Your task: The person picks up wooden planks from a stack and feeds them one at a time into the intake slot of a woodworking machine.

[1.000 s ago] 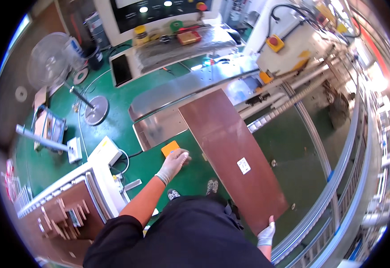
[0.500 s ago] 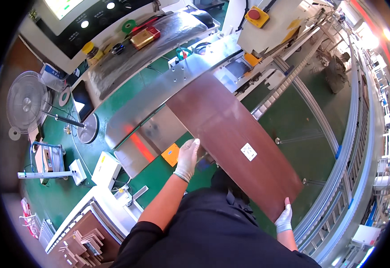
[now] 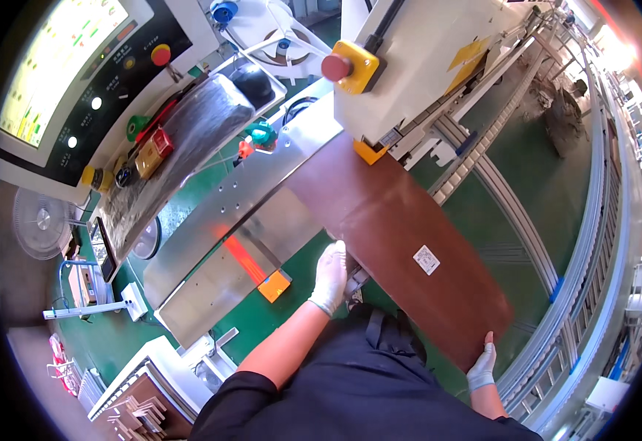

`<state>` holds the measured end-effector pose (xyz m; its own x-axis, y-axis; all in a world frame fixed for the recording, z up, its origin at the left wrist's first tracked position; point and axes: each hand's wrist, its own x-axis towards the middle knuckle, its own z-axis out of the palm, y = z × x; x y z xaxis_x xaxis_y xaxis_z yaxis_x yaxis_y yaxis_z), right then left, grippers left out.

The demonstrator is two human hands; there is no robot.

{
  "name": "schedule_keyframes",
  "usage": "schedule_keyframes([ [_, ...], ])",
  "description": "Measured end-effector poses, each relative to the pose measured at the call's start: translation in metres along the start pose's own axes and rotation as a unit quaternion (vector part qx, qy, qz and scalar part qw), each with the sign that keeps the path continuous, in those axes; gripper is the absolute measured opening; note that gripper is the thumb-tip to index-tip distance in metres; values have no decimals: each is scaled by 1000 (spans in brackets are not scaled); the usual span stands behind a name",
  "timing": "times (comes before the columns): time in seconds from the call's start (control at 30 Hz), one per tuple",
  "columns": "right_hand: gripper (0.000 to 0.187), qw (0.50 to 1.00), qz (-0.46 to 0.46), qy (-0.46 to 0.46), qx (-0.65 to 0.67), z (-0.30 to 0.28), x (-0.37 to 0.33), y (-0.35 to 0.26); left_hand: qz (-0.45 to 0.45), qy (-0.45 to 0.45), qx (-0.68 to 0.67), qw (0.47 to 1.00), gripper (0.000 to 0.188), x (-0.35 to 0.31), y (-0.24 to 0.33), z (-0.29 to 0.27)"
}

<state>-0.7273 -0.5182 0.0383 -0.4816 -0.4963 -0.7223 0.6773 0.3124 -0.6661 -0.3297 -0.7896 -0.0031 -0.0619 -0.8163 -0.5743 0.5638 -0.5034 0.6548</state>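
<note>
Left hand [image 3: 331, 270] and right hand [image 3: 482, 364] at one brown board [image 3: 409, 235]

Right hand pinches the board's near right end, thumb on top, its other fingers mostly hidden beneath. Left hand, fingers drawn together, is at the left long edge; whether it grips or merely steadies, I cannot tell. The board slants from near right to far left, its far end over the metal plates beside the white machine [image 3: 424, 66].

Handling it well probably means bearing the near end level with the right hand, guiding lightly with the left, and sparing fingertips the gap between wood and metal.

Counted: two gloved hands, one board, one white label [image 3: 426, 259] on it; two metal plates, a far plate [image 3: 240, 195] and a near plate [image 3: 210, 294]; two orange pieces, a left piece [image 3: 274, 285] and a right piece [image 3: 368, 152]; one standing fan [image 3: 41, 219], far left.
</note>
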Motion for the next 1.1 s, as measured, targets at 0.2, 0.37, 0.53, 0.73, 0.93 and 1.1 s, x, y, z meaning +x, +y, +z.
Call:
schedule_keyframes([
  [0.2, 52, 990, -119, 16, -74, 20, 48, -51, -41, -31, -13, 999, 44, 22, 25, 79],
  [0.37, 47, 962, -204, 98, -154, -4, 118, -78, -16, -28, 13, 999, 40, 63, 26, 126],
  [0.53, 44, 918, -308, 152, -197, -18, 169, -96, 126, -104, 391, 906, 60, 41, 40, 170],
  [0.73, 44, 809, -445, 180, -340, 115, 141, -131, 317, -102, 691, 641, 70, -36, 19, 69],
  [0.93, 36, 580, -617, -134, -515, 299, 131, -86, 273, -14, 774, 571, 70, -109, 25, -31],
  [1.1, 31, 378, -621, -468, -503, 394, 62, 28, 264, 153, 760, 574, 58, -163, 11, -82],
])
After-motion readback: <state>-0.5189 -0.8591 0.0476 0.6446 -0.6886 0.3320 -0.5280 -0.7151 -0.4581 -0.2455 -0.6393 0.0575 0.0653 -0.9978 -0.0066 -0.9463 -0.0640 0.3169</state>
